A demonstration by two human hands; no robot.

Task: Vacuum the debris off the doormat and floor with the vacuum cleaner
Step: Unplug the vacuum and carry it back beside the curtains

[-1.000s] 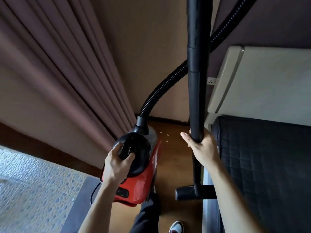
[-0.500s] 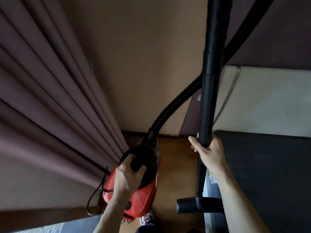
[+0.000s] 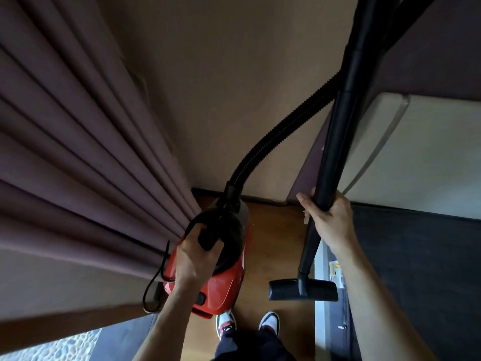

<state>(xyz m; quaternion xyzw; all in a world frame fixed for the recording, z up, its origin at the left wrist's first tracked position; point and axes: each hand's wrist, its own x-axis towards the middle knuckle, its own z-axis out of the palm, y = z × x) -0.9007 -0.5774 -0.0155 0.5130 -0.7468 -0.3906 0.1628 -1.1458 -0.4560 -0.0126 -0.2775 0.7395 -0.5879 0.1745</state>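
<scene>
My left hand [image 3: 194,255] grips the black carry handle of the red canister vacuum cleaner [image 3: 223,285], held above the wooden floor [image 3: 273,235] beside the curtain. My right hand [image 3: 329,220] grips the black wand [image 3: 343,121], which runs upright and ends in the black floor nozzle [image 3: 303,290] at the bed's edge. A ribbed black hose [image 3: 281,131] curves from the canister up behind the wand. The doormat's grey border [image 3: 125,340] and its pebbled part show at the bottom left. No debris can be made out on the floor.
Pleated mauve curtains [image 3: 78,142] fill the left side. A bed with a dark quilted cover [image 3: 421,267] and a white mattress [image 3: 426,157] lines the right. A tan wall [image 3: 234,74] closes the narrow strip of floor ahead. My two shoes [image 3: 269,323] stand below, and the power cord [image 3: 156,282] hangs left of the canister.
The view has tilted up and the canister has moved forward along the curtain. The small crumbs seen on the floor ahead a second ago are out of sight. Both hands keep their holds.
</scene>
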